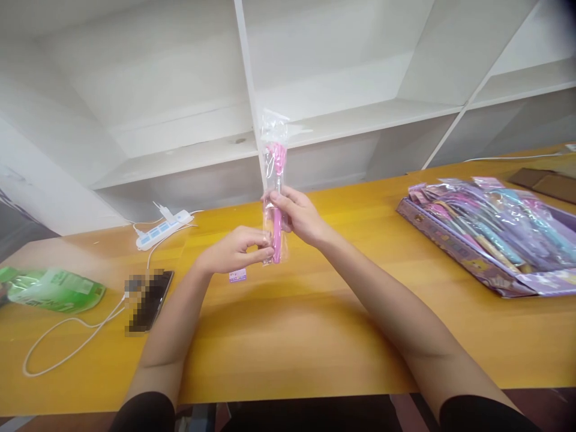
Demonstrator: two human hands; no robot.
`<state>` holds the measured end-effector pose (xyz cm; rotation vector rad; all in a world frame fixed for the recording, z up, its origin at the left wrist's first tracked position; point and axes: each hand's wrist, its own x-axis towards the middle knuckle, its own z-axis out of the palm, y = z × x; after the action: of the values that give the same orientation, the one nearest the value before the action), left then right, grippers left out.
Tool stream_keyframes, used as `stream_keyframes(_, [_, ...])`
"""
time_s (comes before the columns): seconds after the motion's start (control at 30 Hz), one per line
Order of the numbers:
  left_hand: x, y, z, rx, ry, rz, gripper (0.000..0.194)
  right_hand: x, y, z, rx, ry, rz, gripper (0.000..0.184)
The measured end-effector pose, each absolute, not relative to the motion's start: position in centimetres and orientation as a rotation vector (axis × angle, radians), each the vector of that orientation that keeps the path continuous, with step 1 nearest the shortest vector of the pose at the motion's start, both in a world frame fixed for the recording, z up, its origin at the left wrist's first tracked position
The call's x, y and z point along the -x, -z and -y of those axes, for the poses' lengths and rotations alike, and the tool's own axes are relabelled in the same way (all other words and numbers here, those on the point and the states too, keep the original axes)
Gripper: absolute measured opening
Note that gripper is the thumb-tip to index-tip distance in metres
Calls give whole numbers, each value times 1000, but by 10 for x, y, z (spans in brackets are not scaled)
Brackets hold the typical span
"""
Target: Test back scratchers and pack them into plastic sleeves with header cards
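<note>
In front of me, a pink stick (277, 231) stands upright in a clear plastic sleeve (274, 127). It has a thick handle, a short silver shaft and a lumpy pink head, and looks like a back scratcher. My left hand (243, 247) pinches the sleeve at the handle's lower end. Higher up, my right hand (299, 215) grips it around the shaft, thumb in front. A small purple-and-white printed card (237, 275) shows just below my left hand; whether it is joined to the sleeve I cannot tell.
At right, a purple display box (454, 255) holds several bagged sticks. To the left are a white power strip (164, 230), a phone (153, 303) with a white cable (58, 324), and a green pouch (56, 290). White shelving (360, 120) rises behind the yellow table (310, 354).
</note>
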<state>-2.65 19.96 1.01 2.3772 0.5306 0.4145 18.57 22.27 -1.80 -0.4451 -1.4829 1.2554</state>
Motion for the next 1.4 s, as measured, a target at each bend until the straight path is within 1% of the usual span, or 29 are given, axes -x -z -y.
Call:
stream_keyframes(0.07, [27, -8, -204, -2377, -355, -577, 45, -186, 17, -224, 499, -1242, 1509, 50])
stream_keyframes(0.13, [29, -5, -209, -2348, -424, -681, 52, -186, 17, -224, 525, -1240, 1558, 50])
stream_keyframes(0.2, [32, -2, -216, -2301, -645, -842, 50, -185, 19, -223, 533, -1279, 1621, 50])
stream_keyframes(0.3, [38, 2, -226, -2170, -1130, -987, 34, -181, 23, -223, 537, -1383, 1729, 46])
stream_keyframes(0.33, [40, 2, -229, -2119, -1265, -971, 32, -179, 25, -223, 544, -1424, 1752, 44])
stream_keyframes(0.4, [44, 2, -233, -2050, -1428, -898, 35, -175, 31, -223, 553, -1505, 1797, 41])
stream_keyframes(0.47, [48, 0, -237, -2058, -1465, -868, 43, -171, 36, -224, 552, -1557, 1842, 40])
stream_keyframes(0.53, [52, -3, -238, -2084, -1472, -888, 49, -168, 41, -226, 538, -1576, 1889, 39])
stream_keyframes(0.67, [53, -5, -238, -2124, -1484, -934, 52, -167, 48, -229, 507, -1576, 2045, 37])
stream_keyframes(0.73, [51, -6, -236, -2153, -1483, -961, 46, -168, 50, -230, 514, -1568, 2118, 35])
stream_keyframes(0.83, [50, -9, -230, -2200, -1478, -1011, 25, -167, 52, -229, 532, -1572, 2186, 32])
stream_keyframes(0.87, [50, -11, -227, -2224, -1443, -1027, 21, -167, 52, -229, 531, -1577, 2199, 31])
stream_keyframes(0.93, [52, -15, -223, -2265, -1293, -1047, 17, -167, 52, -228, 520, -1596, 2214, 32])
stream_keyframes(1.0, [56, -19, -220, -2260, -1132, -1043, 21, -167, 52, -228, 515, -1625, 2225, 32])
stream_keyframes(1.2, [77, -28, -217, -2197, -832, -1011, 42, -163, 63, -231, 439, -1796, 2158, 35])
stream_keyframes(1.27, [84, -30, -217, -2197, -748, -1007, 43, -160, 70, -233, 404, -1858, 2126, 39])
stream_keyframes(1.4, [90, -32, -218, -2254, -649, -1070, 39, -154, 80, -235, 379, -1928, 2117, 48])
